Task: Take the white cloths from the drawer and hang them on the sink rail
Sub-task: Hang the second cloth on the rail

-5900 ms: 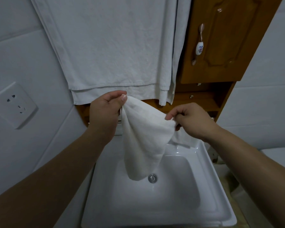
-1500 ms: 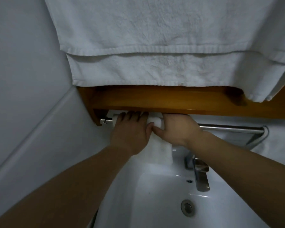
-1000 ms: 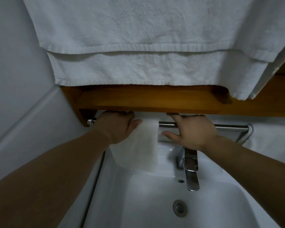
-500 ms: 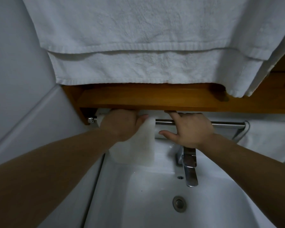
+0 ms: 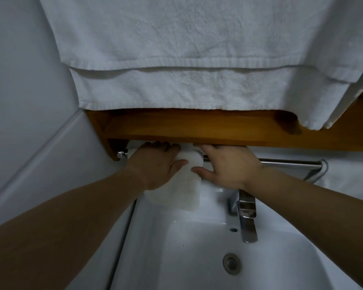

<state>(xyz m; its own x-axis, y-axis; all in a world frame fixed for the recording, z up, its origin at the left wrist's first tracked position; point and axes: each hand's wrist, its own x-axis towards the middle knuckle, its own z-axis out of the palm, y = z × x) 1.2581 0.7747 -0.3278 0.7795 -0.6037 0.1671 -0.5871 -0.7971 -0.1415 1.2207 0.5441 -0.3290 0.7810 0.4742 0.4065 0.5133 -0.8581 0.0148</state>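
Big white terry towels (image 5: 176,59) hang down from above, covering most of the wall & reaching the brown wooden shelf (image 5: 197,130). Below that, the white ceramic basin (image 5: 197,248) w/ its chrome tap (image 5: 246,218) at the back edge and round metal drain (image 5: 231,263) in the bowl. The straight chrome sink rail (image 5: 289,164) runs just under the shelf; its right stretch is bare.

The small white cloth (image 5: 187,185), the task's thing, is draped over the left part of the rail, front flap hanging down toward the basin's back edge. No drawer in view, so can't tell how many cloths are left.

Left hand (image 5: 157,164) lies flat on the cloth's left side, fingers reaching up over the rail, palm pressing the fabric. Right hand (image 5: 228,166) sits just beside the cloth's right edge, fingers spread over the rail, thumb touching the flap; whether it pinches any fabric I can't tell.

Step in hand, as I judge it: settling & smoothing this cloth. To do it well: keep the left palm as anchor, stroke w/ the right from the fold downward, even up front & back flaps so it won't slide off. Slide it a bit left to save bare rail for the next ones. Watch the low shelf, knuckle room is tight.
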